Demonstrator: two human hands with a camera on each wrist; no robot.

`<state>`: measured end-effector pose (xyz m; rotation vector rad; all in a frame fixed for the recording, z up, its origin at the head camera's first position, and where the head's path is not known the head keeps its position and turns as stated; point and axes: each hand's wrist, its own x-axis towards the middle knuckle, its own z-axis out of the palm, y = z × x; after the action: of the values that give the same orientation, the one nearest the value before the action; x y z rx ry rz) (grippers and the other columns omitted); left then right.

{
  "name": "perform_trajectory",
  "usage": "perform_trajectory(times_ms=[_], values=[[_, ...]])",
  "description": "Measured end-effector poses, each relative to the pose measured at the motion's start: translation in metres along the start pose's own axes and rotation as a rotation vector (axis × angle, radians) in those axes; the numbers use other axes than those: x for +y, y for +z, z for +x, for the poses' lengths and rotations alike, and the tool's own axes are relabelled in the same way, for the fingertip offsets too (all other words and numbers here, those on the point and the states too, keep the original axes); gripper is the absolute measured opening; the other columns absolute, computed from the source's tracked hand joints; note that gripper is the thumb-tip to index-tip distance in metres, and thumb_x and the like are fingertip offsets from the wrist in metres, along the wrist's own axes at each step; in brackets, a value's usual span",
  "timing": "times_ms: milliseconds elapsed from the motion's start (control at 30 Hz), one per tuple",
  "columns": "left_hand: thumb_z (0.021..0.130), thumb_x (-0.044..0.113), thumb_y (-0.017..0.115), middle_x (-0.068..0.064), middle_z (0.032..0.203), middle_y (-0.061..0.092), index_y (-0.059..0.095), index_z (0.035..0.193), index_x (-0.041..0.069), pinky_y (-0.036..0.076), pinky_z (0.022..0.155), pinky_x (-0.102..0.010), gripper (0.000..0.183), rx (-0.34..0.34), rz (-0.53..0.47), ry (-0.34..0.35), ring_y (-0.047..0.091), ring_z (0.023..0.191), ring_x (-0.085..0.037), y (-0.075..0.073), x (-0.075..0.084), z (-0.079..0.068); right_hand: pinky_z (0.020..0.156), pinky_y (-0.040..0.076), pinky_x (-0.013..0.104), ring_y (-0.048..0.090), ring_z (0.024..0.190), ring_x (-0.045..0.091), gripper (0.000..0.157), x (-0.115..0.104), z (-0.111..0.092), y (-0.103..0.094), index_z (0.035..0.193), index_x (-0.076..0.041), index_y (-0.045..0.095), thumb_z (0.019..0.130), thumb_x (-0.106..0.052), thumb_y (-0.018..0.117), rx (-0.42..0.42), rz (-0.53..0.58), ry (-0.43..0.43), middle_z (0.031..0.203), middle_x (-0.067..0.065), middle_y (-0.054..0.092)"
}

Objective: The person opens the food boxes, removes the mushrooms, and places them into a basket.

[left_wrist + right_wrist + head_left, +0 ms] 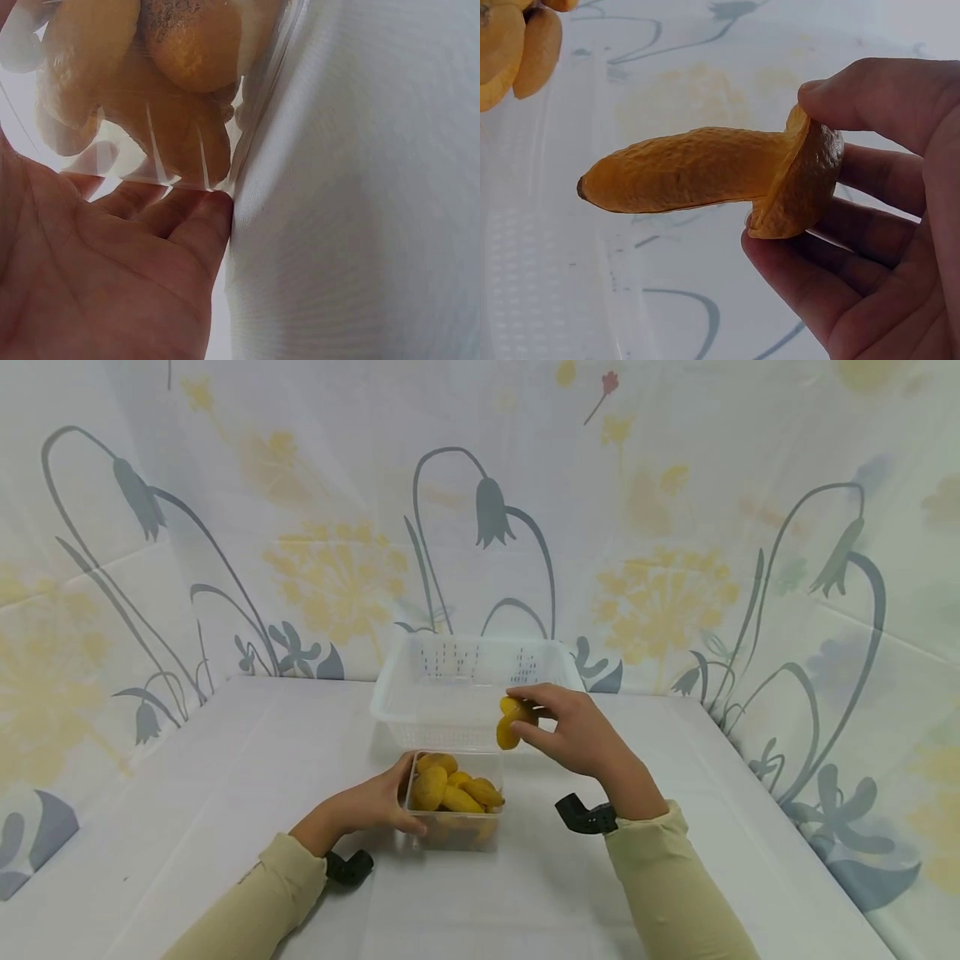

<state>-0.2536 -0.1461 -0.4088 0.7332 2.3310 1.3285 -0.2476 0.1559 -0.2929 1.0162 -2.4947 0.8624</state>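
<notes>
My right hand (572, 727) pinches a yellow mushroom (682, 170) by its cap, between the thumb and fingers. The thick stem points away from the palm. In the head view this hand is raised in front of the white basket's right part. My left hand (378, 802) grips the left side of a small clear plastic container (453, 832), thumb at the front corner. Several yellow mushrooms (459, 793) lie heaped inside it. In the left wrist view, the left fingers (196, 221) touch the container's clear wall, with mushrooms showing through.
A white perforated basket (386, 689) stands just behind the container, near the back of the white-covered table (540, 893). Behind the table hangs a flower-patterned cloth (330, 468). A black curved piece (585, 817) sits at the right wrist, another (349, 867) at the left.
</notes>
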Motion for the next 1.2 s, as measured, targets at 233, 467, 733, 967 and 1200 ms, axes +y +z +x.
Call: perform_trajectory(times_ms=[233, 467, 733, 967, 1200], values=[[0.06, 0.034, 0.083, 0.003, 0.147, 0.019, 0.003, 0.144, 0.022, 0.017, 0.111, -0.049, 0.117, -0.001, 0.01, -0.01, 0.021, 0.137, -0.021, 0.0, -0.002, 0.002, 0.087, 0.05, 0.03, 0.062, 0.094, 0.013, 0.04, 0.001, -0.002, -0.007, 0.122, -0.015, 0.056, 0.085, -0.028, 0.063, 0.014, 0.003, 0.033, 0.111, -0.001, 0.061], [0.061, 0.033, 0.083, 0.003, 0.147, 0.021, 0.005, 0.143, 0.022, 0.018, 0.111, -0.05, 0.114, -0.004, -0.001, -0.008, 0.022, 0.136, -0.02, 0.0, -0.003, 0.001, 0.087, 0.05, 0.03, 0.061, 0.094, 0.012, 0.039, 0.006, -0.003, -0.01, 0.122, -0.016, 0.056, 0.086, -0.028, 0.062, 0.035, -0.011, 0.044, 0.112, -0.001, 0.061], [0.06, 0.034, 0.083, 0.004, 0.146, 0.021, 0.005, 0.144, 0.022, 0.018, 0.111, -0.05, 0.115, 0.0, 0.002, -0.007, 0.023, 0.136, -0.019, 0.0, -0.002, 0.001, 0.088, 0.049, 0.031, 0.058, 0.093, 0.012, 0.038, 0.016, -0.004, -0.012, 0.123, -0.016, 0.054, 0.087, -0.024, 0.061, 0.069, -0.013, 0.068, 0.112, 0.0, 0.059], [0.06, 0.035, 0.083, 0.004, 0.147, 0.019, 0.005, 0.144, 0.024, 0.017, 0.112, -0.049, 0.115, 0.001, 0.01, -0.006, 0.021, 0.137, -0.019, 0.0, 0.0, 0.001, 0.09, 0.049, 0.033, 0.056, 0.099, 0.015, 0.038, 0.024, -0.003, -0.011, 0.123, -0.014, 0.053, 0.087, -0.021, 0.061, 0.109, -0.032, 0.082, 0.116, 0.002, 0.057], [0.061, 0.034, 0.083, 0.003, 0.147, 0.02, 0.006, 0.143, 0.025, 0.016, 0.111, -0.05, 0.112, 0.005, 0.006, -0.009, 0.021, 0.136, -0.02, 0.001, 0.0, -0.001, 0.087, 0.049, 0.035, 0.056, 0.093, 0.015, 0.038, 0.036, -0.003, -0.006, 0.123, -0.013, 0.053, 0.086, -0.018, 0.062, 0.154, -0.068, 0.072, 0.114, 0.003, 0.058]])
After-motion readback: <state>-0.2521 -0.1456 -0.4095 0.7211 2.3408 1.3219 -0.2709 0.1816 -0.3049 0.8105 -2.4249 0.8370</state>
